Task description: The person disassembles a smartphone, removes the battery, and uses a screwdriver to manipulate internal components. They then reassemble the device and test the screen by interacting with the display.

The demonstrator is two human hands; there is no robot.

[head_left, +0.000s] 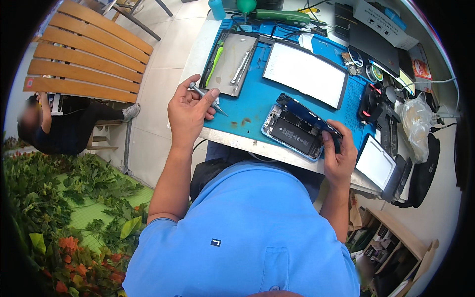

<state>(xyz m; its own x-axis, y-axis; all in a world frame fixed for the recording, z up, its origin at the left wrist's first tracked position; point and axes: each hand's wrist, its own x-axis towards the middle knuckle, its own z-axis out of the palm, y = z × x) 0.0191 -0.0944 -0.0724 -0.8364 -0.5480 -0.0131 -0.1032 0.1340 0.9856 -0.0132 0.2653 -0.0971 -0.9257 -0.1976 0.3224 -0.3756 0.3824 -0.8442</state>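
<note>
My left hand (pixel 190 110) is closed round a slim grey precision screwdriver (pixel 204 95), its tip pointing down to the right over the blue work mat (pixel 252 101). Near the mat's front edge lies an opened smartphone (pixel 293 130), its black battery and inner parts exposed. My right hand (pixel 337 149) grips the phone's screen panel (pixel 311 115) at its right end, between thumb and fingers. That panel is tilted up along the far side of the phone body. Whether my right fingers also touch the body is hard to tell.
Behind the phone lies a white-topped board (pixel 306 73). A grey tray (pixel 230 64) holds tweezers and a green-handled tool (pixel 214 64). Cables and a green tool (pixel 282 18) crowd the back. At right are a black device (pixel 371 104), a plastic bag (pixel 415 121) and a white-faced tablet shape (pixel 376 162).
</note>
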